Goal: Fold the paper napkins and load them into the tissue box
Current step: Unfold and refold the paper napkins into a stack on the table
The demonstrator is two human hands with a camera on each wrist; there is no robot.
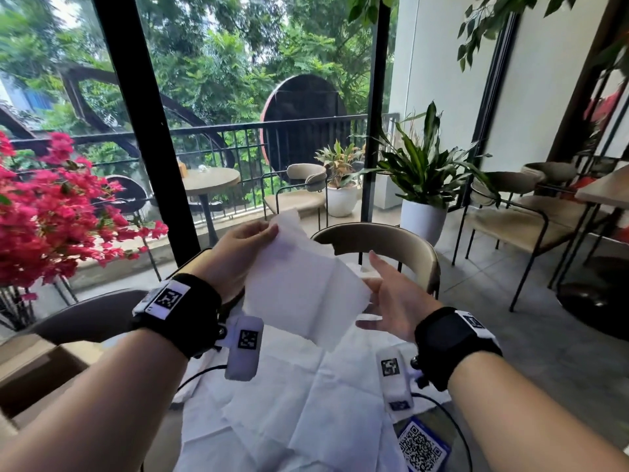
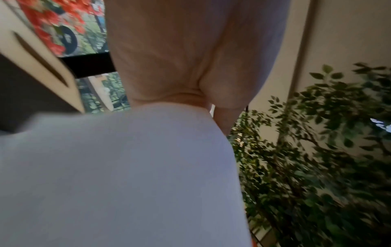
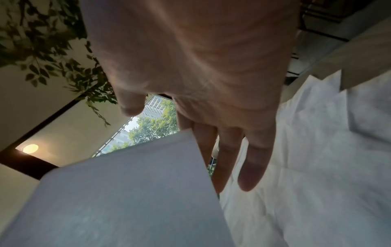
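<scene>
A white paper napkin (image 1: pixel 303 284) hangs unfolded in the air over the table. My left hand (image 1: pixel 269 233) pinches its top corner. To the napkin's right is my right hand (image 1: pixel 377 281), fingers straight, thumb apart, at the sheet's right edge. In the left wrist view the napkin (image 2: pixel 127 167) covers the fingers of the left hand (image 2: pixel 180 58). The right wrist view has the sheet (image 3: pixel 127 192) lying along the straight fingers (image 3: pixel 251 163). Several more unfolded napkins (image 1: pixel 289 403) lie spread on the table. The light brown tissue box (image 1: pixel 37 379) stands at the left, its slot (image 2: pixel 40 56) in the left wrist view.
A curved-back chair (image 1: pixel 381 240) faces me across the table. A blue QR card (image 1: pixel 422 447) and black cables lie at the table's right. Pink flowers (image 1: pixel 51 212) fill the left. A potted plant (image 1: pixel 422 185) and more chairs stand to the right.
</scene>
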